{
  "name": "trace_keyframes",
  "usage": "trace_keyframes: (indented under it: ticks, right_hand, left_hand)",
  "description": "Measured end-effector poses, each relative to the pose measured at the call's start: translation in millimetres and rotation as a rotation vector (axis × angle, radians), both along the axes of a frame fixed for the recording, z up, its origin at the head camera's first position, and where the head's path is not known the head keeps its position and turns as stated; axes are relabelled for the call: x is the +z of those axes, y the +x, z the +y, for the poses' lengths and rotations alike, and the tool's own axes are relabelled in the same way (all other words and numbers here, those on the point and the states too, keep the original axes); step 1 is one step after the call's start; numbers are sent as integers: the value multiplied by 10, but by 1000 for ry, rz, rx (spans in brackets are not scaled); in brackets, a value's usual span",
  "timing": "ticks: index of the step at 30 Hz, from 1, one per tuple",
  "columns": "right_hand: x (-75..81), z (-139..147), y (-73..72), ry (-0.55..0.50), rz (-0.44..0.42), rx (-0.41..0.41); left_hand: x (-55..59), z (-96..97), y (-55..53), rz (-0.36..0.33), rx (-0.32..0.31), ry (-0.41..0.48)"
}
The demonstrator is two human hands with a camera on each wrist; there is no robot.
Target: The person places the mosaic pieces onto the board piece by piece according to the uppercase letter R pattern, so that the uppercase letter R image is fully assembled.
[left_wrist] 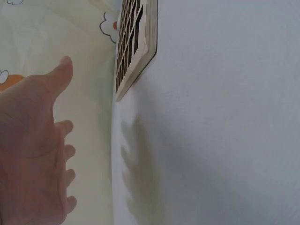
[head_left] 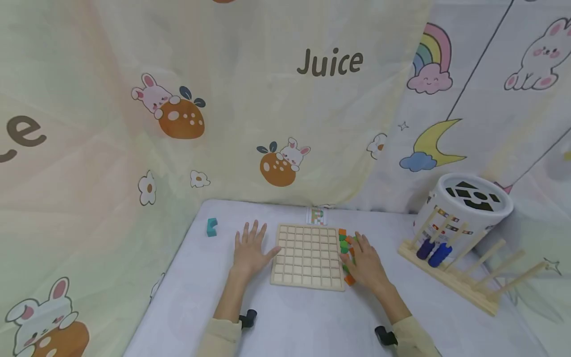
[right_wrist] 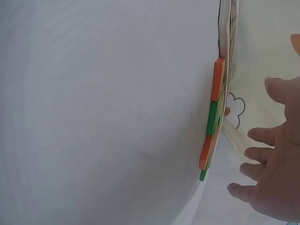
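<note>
A square wooden grid board (head_left: 308, 258) lies on the white table between the two hands. The left hand (head_left: 251, 250) is spread at the board's left side, its thumb overlapping the board's edge in the head view. In the left wrist view, the left hand (left_wrist: 35, 150) is raised above the tabletop, casting a shadow, and holds nothing. On the board's right lie several orange and green blocks (head_left: 349, 280). Over them hovers the right hand (head_left: 367, 260), hiding part of the group. The right wrist view shows this right hand (right_wrist: 281, 154) with extended fingers, apart from the blocks (right_wrist: 212, 117).
A teal block (head_left: 211, 227) lies at the back left. Behind the board is a small patterned card (head_left: 316, 216). At the right stand a white shape-sorter bucket (head_left: 475, 198) and a wooden peg rack (head_left: 450, 277) with dark blue pieces. A printed curtain (head_left: 241, 99) borders the table.
</note>
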State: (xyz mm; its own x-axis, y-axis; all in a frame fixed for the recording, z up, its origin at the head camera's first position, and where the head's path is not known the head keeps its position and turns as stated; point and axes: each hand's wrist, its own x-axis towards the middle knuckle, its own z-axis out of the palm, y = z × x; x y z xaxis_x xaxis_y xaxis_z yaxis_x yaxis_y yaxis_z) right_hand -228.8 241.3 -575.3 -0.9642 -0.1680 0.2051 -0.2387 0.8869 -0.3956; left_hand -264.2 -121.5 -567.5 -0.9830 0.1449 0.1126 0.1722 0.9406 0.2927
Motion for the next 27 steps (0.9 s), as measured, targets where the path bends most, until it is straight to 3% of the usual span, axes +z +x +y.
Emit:
trace_keyframes:
  ticks: [7, 15, 20, 27]
  right_hand:
    - [17, 4, -41, -57, -39, -24]
    - [10, -11, -119, -90, -128, -37]
    - [8, -18, -145, -81, -181, -50]
    - [21, 4, -180, -50, -164, -45]
  left_hand:
    - [-35, 67, 53, -42, -40, 17]
    - [-107, 115, 46, -185, -131, 46]
    - [-180, 120, 54, -228, -166, 55]
    - [-165, 156, 83, -259, -197, 39]
